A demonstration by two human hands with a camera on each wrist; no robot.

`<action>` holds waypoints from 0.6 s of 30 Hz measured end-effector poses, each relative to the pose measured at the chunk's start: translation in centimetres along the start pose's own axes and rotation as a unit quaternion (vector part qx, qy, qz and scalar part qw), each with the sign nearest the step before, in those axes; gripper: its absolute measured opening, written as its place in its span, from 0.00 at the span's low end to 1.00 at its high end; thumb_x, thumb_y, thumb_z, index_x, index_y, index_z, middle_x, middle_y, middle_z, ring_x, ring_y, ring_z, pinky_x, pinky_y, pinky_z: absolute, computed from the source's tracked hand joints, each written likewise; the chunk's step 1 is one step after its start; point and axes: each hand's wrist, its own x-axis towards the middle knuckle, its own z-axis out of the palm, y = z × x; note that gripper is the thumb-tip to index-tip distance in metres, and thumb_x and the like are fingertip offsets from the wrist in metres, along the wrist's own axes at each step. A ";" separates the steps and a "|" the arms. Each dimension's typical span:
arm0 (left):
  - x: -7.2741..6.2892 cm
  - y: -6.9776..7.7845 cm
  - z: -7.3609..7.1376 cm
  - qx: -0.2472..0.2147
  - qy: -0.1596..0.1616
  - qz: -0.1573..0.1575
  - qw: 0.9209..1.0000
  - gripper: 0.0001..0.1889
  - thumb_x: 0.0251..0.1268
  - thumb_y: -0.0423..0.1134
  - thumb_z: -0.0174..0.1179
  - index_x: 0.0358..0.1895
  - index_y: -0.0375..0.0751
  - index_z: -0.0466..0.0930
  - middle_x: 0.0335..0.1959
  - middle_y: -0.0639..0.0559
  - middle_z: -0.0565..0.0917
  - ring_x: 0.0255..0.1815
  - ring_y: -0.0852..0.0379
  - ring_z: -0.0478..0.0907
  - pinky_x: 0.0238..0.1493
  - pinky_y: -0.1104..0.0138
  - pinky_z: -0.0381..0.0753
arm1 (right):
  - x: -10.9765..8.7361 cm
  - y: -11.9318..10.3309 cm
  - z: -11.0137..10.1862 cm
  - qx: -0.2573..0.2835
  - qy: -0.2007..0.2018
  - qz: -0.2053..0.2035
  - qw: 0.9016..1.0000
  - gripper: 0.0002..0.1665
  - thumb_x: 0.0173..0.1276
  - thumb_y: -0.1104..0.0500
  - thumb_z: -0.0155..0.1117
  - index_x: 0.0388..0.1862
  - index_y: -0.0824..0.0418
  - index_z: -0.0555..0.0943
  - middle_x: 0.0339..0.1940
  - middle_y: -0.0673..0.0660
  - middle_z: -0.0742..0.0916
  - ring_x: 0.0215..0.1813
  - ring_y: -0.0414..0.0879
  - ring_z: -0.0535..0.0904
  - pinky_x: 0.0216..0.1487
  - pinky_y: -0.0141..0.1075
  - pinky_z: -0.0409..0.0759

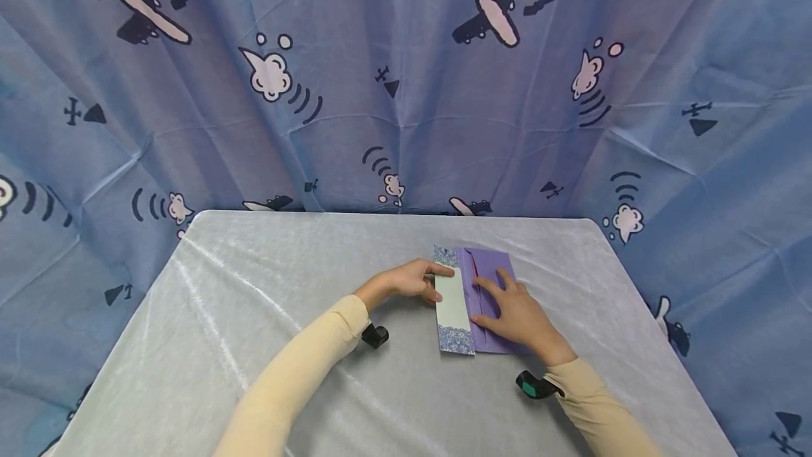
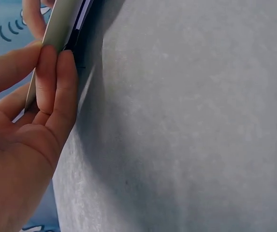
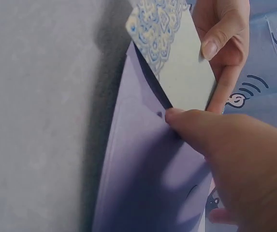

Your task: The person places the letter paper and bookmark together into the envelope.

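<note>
Here the pale green rectangular card with blue patterned ends (image 1: 454,309) lies with its long axis running away from the person, its right long edge tucked at the open mouth of the flat lilac paper envelope (image 1: 491,281) on the grey cloth-covered desk (image 1: 254,316). The left hand (image 1: 409,282) sits on the card's left side, its grip closed on the card's free long edge, thumb on top and fingers beneath. The right hand (image 1: 517,312) lies flat on the envelope with fingers straight, one fingertip (image 3: 174,115) pressing beside the slit, gripping nothing. The envelope therefore lies directly right of the left grip, across the card's short axis. Both pieces sit well inside the desk's edges, with bare cloth to the left, front and back; a blue aeroplane-print backdrop (image 1: 406,76) hangs behind.
</note>
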 end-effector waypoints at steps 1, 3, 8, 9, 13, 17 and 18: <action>0.1 0.1 0.0 0.007 0.000 -0.002 1.000 0.33 0.64 0.27 0.63 0.73 0.38 0.66 0.64 0.36 0.79 0.35 0.52 0.87 0.44 0.66 0.86 | 0.0 0.0 0.0 0.000 0.000 0.000 1.000 0.42 0.59 0.37 0.70 0.70 0.49 0.72 0.73 0.76 0.66 0.63 0.79 0.71 0.49 0.67 0.78; 0.2 0.3 0.0 0.020 0.000 -0.005 1.000 0.32 0.64 0.27 0.62 0.72 0.38 0.66 0.74 0.41 0.69 0.38 0.53 0.87 0.45 0.66 0.86 | 0.1 0.1 0.0 -0.001 0.001 0.000 1.000 0.41 0.60 0.39 0.70 0.70 0.49 0.72 0.73 0.76 0.66 0.63 0.79 0.71 0.50 0.67 0.78; 0.7 0.9 0.2 0.041 0.004 -0.015 0.999 0.32 0.63 0.27 0.63 0.71 0.38 0.68 0.75 0.43 0.68 0.43 0.52 0.88 0.44 0.67 0.86 | 0.2 0.1 0.0 -0.001 0.001 -0.002 1.000 0.41 0.60 0.40 0.70 0.70 0.49 0.72 0.73 0.75 0.66 0.62 0.78 0.72 0.50 0.66 0.78; 0.7 1.0 0.2 0.045 0.004 -0.016 0.999 0.32 0.63 0.28 0.63 0.71 0.38 0.68 0.75 0.43 0.68 0.43 0.52 0.87 0.44 0.67 0.86 | 0.2 0.1 0.0 0.000 0.000 -0.001 1.000 0.41 0.60 0.41 0.70 0.71 0.49 0.72 0.73 0.75 0.66 0.63 0.78 0.72 0.50 0.66 0.78; 1.1 1.1 0.4 0.049 0.006 -0.018 0.999 0.32 0.62 0.27 0.64 0.71 0.38 0.69 0.75 0.43 0.68 0.41 0.54 0.87 0.43 0.68 0.86 | 0.2 0.1 0.0 0.003 0.000 0.000 1.000 0.40 0.60 0.41 0.70 0.71 0.49 0.72 0.73 0.75 0.66 0.63 0.78 0.71 0.51 0.66 0.77; 1.5 1.2 0.4 0.048 0.006 -0.018 0.999 0.32 0.62 0.26 0.63 0.71 0.38 0.69 0.75 0.43 0.67 0.40 0.55 0.87 0.41 0.68 0.86 | 0.2 0.2 -0.1 0.004 0.002 -0.001 1.000 0.40 0.60 0.41 0.70 0.70 0.49 0.72 0.73 0.75 0.66 0.63 0.79 0.71 0.51 0.66 0.77; 1.6 1.2 0.4 0.045 0.006 -0.019 0.999 0.32 0.62 0.26 0.63 0.71 0.38 0.69 0.75 0.43 0.67 0.40 0.55 0.86 0.41 0.68 0.86 | 0.2 0.2 -0.1 0.004 0.002 -0.001 1.000 0.41 0.60 0.41 0.70 0.70 0.49 0.72 0.73 0.76 0.66 0.63 0.79 0.71 0.51 0.66 0.77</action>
